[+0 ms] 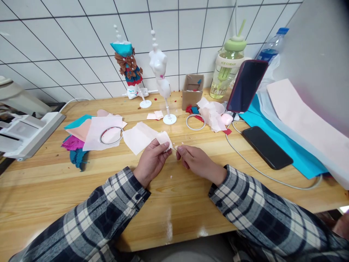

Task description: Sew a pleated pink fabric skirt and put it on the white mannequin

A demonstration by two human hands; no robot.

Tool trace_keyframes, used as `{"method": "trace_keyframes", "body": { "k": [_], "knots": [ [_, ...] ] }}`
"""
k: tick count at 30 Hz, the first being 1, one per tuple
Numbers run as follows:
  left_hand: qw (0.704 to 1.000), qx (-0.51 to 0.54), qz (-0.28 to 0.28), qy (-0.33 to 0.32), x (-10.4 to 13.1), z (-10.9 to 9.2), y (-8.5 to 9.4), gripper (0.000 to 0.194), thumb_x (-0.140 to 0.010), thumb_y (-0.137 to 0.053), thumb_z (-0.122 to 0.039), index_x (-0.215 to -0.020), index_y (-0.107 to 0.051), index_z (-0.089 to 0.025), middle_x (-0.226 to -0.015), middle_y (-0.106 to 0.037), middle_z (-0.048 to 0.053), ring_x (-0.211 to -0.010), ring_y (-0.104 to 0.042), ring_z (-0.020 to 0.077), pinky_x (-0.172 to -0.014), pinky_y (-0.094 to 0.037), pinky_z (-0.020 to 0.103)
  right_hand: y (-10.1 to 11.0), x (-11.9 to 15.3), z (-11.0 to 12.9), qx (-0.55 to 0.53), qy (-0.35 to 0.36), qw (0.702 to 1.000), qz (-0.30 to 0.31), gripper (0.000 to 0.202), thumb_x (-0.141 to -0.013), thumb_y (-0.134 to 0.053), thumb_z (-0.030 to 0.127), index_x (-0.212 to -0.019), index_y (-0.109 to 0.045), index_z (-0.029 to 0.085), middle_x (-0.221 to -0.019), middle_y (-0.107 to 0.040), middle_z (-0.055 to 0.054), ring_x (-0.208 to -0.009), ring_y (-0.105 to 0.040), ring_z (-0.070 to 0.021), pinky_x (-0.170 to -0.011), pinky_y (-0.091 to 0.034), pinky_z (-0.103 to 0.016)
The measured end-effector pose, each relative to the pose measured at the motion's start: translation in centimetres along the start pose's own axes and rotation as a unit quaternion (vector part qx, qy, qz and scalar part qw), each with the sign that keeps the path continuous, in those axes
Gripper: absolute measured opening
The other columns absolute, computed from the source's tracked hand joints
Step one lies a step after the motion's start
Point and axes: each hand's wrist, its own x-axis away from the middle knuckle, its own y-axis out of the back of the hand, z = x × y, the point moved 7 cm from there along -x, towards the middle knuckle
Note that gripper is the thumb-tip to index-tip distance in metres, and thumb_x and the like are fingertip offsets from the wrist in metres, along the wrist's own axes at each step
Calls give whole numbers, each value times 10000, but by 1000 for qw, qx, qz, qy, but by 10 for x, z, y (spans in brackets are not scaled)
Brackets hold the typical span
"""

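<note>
Between thumb and fingers, my left hand [154,159] pinches a small folded piece of pale pink crepe paper [164,139] with a ragged lower right edge. My right hand [193,159] is closed on a thin metal tool [175,148], whose tip points at that ragged edge; its exact kind cannot be made out. Tiny pink scraps [182,143] lie around the hands. Behind the left hand a pale sheet [139,136] rests on the wooden table. A bare white mannequin [159,65] stands beyond, beside a mannequin in a blue and brown dress [127,62].
Coloured sheets [79,127] and a metal ring [102,135] lie left, another ring [187,122] right of centre. Farther back are a small cardboard box [193,96], a green-lidded bottle [227,69] and an upright phone [247,85]. A black phone [267,147] and a cable [253,170] lie right.
</note>
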Motion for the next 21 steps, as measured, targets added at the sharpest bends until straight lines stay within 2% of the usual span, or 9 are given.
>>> {"method": "trace_keyframes", "body": {
  "k": [9,21],
  "knots": [
    [999,-26,23,4,0,1,-3,184,-730,-751,-174,-893,-673,-142,-864,-692,33,-757,-617,119,-671,-503,212,-1,-1,0,-15,-2,1000,12,439,-1000,-282,484,-771,-533,205,-546,-502,46,-513,-487,-113,-556,-358,-250],
    [999,-27,18,10,0,1,-2,179,-726,-745,-159,-895,-686,-144,-827,-689,23,-739,-618,114,-663,-506,205,-1,-3,-2,-33,-6,999,22,416,-993,-303,472,-746,-495,198,-569,-467,45,-513,-451,-107,-537,-346,-245]
  ]
}}
